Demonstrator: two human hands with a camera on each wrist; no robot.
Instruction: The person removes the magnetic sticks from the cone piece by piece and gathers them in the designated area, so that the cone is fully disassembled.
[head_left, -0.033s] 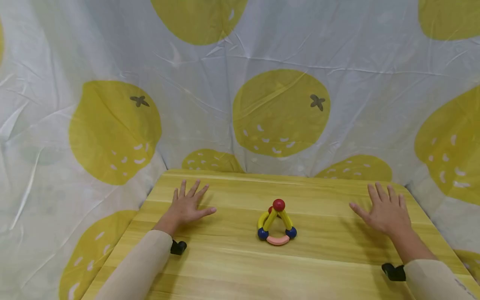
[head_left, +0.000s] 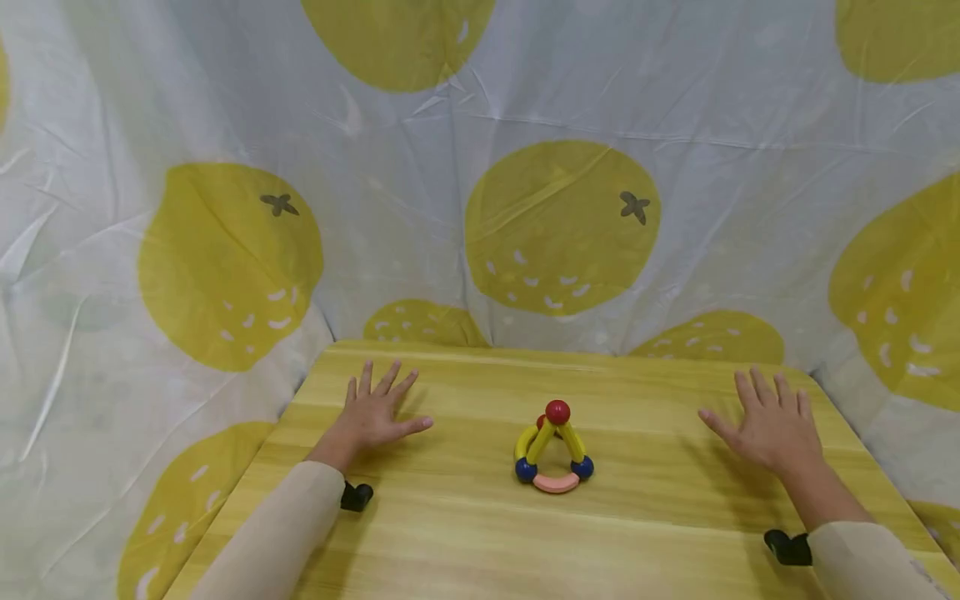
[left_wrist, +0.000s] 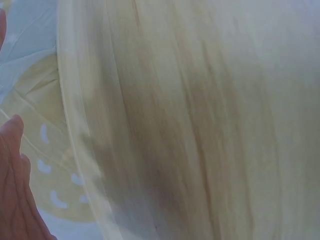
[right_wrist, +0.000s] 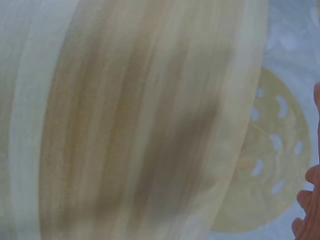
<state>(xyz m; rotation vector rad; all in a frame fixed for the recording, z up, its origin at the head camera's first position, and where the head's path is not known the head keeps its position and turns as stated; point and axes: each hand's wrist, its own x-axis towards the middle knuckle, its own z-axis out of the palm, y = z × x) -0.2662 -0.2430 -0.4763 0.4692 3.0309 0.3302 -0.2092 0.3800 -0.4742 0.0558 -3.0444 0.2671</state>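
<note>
A small construction-toy frame stands mid-table in the head view. A red ball (head_left: 557, 412) tops it, with a second red ball partly hidden behind. Yellow rods (head_left: 573, 442) slope down to two blue balls (head_left: 526, 470), joined at the front by a curved pink rod (head_left: 556, 483). Left of the toy, my left hand (head_left: 375, 419) is held palm down with fingers spread, touching nothing that I can see. On the other side my right hand (head_left: 776, 429) is likewise spread, apart from the toy, its shadow falling on the wood. Each wrist view catches only part of its hand.
The wooden table (head_left: 450, 533) has rounded far corners. Behind and beside it hangs a pale curtain (head_left: 390, 217) printed with large yellow fruit. Black wrist devices (head_left: 357, 497) show at both sleeve cuffs.
</note>
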